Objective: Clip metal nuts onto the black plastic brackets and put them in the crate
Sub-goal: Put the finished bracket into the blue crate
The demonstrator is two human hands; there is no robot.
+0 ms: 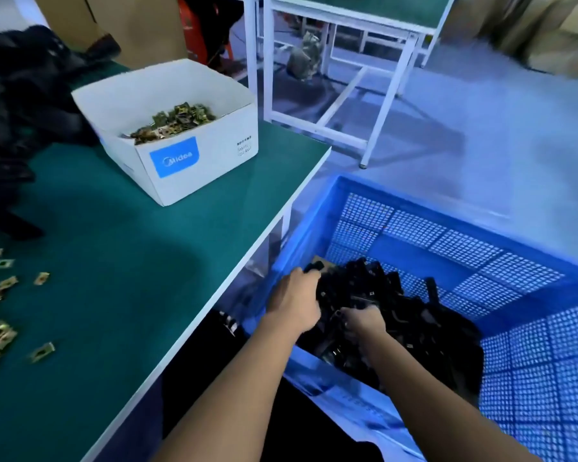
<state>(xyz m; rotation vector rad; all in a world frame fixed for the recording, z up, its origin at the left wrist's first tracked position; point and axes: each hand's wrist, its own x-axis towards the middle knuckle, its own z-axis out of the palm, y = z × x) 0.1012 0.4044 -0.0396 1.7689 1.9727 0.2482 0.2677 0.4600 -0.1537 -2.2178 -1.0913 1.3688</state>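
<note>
Green matting covered the counter [121, 268] on the left, with loose metal nuts [0, 325] scattered near its left edge and a white cardboard box [177, 168] holding more nuts further back. A dark heap, too blurry to make out, sat at the counter's far left corner.

Both forearms reached forward and down, past the counter's white edge, into the blue crate [531, 345] that stood on the floor just beside the counter. The left hand [296, 300] was turned knuckles-up, fingers curled forward over the near-left part of the pile, and its grip held a black plastic bracket [314, 266] whose end poked out just past the fingertips. The right hand [364, 323] was lower and buried among the pile of brackets [397, 295], fingers curled down into the black parts. It looked like a narrow grip on some of those pieces, though exactly which one I couldn't tell, since everything there was black on black.

The pile filled the crate's near-left portion, so the hands were close to the crate's near wall and to the counter edge on the left. The far and right parts of the crate showed bare perforated floor, lots of free room there. Beyond it was open grey floor and a white metal frame table [331, 78] well apart from the hands.
</note>
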